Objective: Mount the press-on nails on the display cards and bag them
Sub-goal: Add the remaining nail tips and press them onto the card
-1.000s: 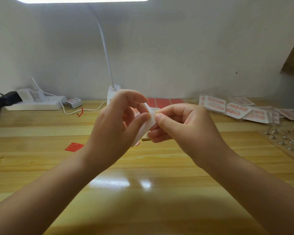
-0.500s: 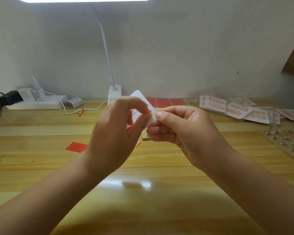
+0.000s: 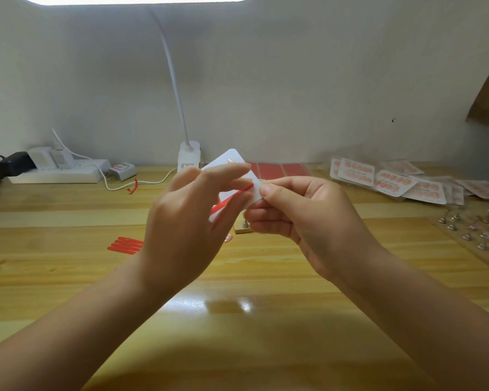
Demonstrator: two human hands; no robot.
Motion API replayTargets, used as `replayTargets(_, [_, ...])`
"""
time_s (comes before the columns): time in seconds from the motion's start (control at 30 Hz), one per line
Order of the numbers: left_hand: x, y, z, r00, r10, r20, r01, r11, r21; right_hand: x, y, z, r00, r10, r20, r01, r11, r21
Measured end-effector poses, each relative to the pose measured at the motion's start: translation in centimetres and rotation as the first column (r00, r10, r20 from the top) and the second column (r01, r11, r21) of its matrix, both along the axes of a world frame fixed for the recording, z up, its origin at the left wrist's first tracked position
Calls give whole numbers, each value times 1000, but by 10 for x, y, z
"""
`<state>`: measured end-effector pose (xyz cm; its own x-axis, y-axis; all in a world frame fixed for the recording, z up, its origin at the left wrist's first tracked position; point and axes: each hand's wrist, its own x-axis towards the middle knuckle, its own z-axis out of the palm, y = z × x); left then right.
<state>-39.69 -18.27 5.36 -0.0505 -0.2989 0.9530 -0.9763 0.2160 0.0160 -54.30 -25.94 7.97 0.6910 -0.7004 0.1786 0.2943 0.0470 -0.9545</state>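
Observation:
I hold a small white display card (image 3: pixel 232 162) in the air above the wooden table (image 3: pixel 68 277). My right hand (image 3: pixel 302 221) pinches the card's right edge between thumb and forefinger. My left hand (image 3: pixel 189 221) grips it from the left, fingers spread over its face and hiding most of it. A red strip (image 3: pixel 232 198) runs diagonally across the card between the two hands. Several loose red strips (image 3: pixel 124 245) lie on the table to the left. Finished cards with pink nails (image 3: pixel 393 183) are piled at the back right.
A white desk lamp base (image 3: pixel 189 156) stands at the back, with a power strip (image 3: pixel 57 173) and plugs to its left. Red sheets (image 3: pixel 277 169) lie behind my hands. A board with metal nail stands (image 3: pixel 474 235) sits at the right edge.
The card has tilted up so that its top corner shows above my left fingers. The red strip has come into view and is now stretched across the card.

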Motion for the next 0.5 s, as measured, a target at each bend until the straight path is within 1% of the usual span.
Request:
replayTargets(0.2, [0, 1, 0, 999, -19, -35, 18, 999, -31, 0, 0, 1, 1000, 5, 13, -5, 1000, 3])
replayTargets(0.3, [-4, 2, 2, 985, -22, -173, 27, 999, 28, 0, 0, -1, 1000, 2, 3, -2, 1000, -3])
replayTargets(0.37, [-5, 3, 4, 971, -22, -239, 42, 996, 79, -1, -1, -2, 1000, -3, -3, 2, 1000, -8])
replayTargets(0.5, [-6, 4, 8, 963, -4, -269, 50, 985, 165, 0, -1, -3, 1000, -11, -4, 11, 1000, -24])
